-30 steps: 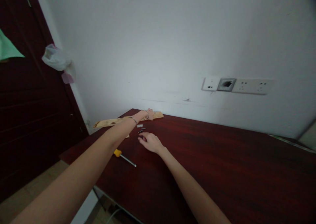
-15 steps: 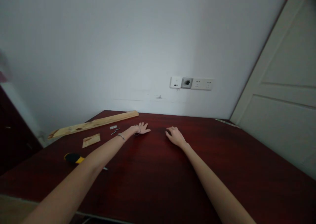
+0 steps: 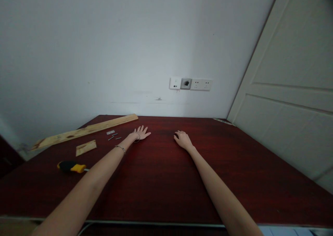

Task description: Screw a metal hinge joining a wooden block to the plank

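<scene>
Head view: the left hand (image 3: 140, 133) is spread wide, holding nothing; the right hand (image 3: 182, 140) curls loosely, half open, nothing visible in it. Sweeping left could scatter the nearby screws (image 3: 111, 138) and hinge (image 3: 110, 132). The plank (image 3: 88, 129) seems to overhang the worktop's (image 3: 161, 180) left edge; a knock might tip it. Moving room lies between the hands and to the right.

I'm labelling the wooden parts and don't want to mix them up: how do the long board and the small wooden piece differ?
The long board is far longer than the small wooden piece. The long board's left end juts past the edge of the table, while the small wooden piece lies wholly on it. Both are pale wood with darker markings.
</scene>
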{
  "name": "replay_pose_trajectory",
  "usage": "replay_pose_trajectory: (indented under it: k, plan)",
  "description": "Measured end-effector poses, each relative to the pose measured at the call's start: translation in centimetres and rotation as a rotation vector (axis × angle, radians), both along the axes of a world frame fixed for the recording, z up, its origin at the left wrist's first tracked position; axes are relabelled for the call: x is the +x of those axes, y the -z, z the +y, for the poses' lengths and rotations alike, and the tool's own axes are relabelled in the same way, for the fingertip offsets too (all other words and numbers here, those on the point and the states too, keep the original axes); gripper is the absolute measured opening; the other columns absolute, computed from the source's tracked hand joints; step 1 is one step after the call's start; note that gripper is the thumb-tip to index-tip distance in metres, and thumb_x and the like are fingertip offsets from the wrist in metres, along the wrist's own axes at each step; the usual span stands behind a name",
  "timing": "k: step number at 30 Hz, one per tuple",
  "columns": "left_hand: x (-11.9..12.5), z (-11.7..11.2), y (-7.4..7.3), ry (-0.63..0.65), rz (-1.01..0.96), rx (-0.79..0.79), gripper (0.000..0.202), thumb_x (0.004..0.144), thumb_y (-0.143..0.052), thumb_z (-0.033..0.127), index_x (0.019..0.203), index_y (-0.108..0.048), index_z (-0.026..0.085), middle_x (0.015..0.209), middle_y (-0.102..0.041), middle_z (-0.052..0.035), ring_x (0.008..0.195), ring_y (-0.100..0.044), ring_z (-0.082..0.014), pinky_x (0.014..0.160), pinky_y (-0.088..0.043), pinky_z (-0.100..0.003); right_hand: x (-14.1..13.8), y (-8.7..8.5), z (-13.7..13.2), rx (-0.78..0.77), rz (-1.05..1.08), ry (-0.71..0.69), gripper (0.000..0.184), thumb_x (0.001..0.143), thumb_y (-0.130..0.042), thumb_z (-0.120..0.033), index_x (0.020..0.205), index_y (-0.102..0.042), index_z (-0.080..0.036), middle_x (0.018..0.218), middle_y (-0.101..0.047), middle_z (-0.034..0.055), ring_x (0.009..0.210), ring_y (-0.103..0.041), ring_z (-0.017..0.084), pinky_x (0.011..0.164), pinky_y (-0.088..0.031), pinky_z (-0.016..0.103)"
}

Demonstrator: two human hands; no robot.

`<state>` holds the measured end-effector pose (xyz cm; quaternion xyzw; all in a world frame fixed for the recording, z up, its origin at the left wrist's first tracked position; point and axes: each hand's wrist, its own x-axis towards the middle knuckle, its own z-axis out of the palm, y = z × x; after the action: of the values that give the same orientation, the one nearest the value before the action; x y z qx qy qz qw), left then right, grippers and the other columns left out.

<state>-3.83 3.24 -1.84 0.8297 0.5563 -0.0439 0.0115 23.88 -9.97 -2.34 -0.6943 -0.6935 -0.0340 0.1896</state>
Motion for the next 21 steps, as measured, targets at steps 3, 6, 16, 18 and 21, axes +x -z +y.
replay_pose_trajectory:
  k: [3,6,16,18,21]
  plan:
    - [0.09,-0.37,-0.12,-0.022,-0.001,-0.04,0.08,0.089,-0.014,0.069,0.153,-0.017,0.021,0.158,-0.012,-0.0116,0.145,-0.011,-0.0317,0.112,-0.019,-0.053,0.16,0.18,0.0,0.01,-0.011,-0.006,0.032,0.092,-0.055,-0.035,0.12,-0.057,-0.019,0.126,-0.057,0.009,0.108,-0.059,0.021,0.091,-0.05,0.044]
    - [0.18,-0.7,-0.18,-0.031,-0.014,-0.057,0.08,0.09,-0.012,0.068,0.153,-0.013,0.019,0.158,-0.007,-0.0126,0.146,-0.008,-0.031,0.113,-0.015,-0.054,0.26,0.34,0.01,0.016,-0.015,-0.012,0.032,0.092,-0.055,-0.035,0.12,-0.056,-0.019,0.125,-0.057,0.0089,0.106,-0.059,0.021,0.09,-0.051,0.043]
    - [-0.02,-1.02,-0.1,-0.029,-0.05,-0.072,0.081,0.089,-0.013,0.069,0.153,-0.014,0.02,0.159,-0.006,-0.0103,0.146,-0.005,-0.0297,0.115,-0.012,-0.05,0.44,0.56,-0.12,-0.017,0.014,-0.033,0.036,0.094,-0.049,-0.034,0.124,-0.058,-0.016,0.136,-0.054,0.0134,0.126,-0.05,0.026,0.106,-0.039,0.046]
    - [-0.06,-1.03,-0.01,-0.029,-0.056,-0.071,0.081,0.089,-0.013,0.069,0.153,-0.013,0.02,0.159,-0.006,-0.0099,0.146,-0.005,-0.0295,0.115,-0.012,-0.05,0.45,0.55,-0.26,-0.027,0.018,-0.039,0.04,0.095,-0.043,-0.031,0.126,-0.059,-0.012,0.139,-0.053,0.016,0.132,-0.045,0.027,0.109,-0.035,0.041]
    - [-0.06,-1.02,0.17,-0.033,-0.066,-0.072,0.082,0.088,-0.013,0.07,0.153,-0.014,0.02,0.159,-0.007,-0.01,0.146,-0.005,-0.0297,0.115,-0.011,-0.051,0.45,0.53,-0.39,-0.036,0.02,-0.039,0.043,0.094,-0.041,-0.031,0.127,-0.059,-0.011,0.139,-0.052,0.0165,0.133,-0.044,0.028,0.11,-0.034,0.038]
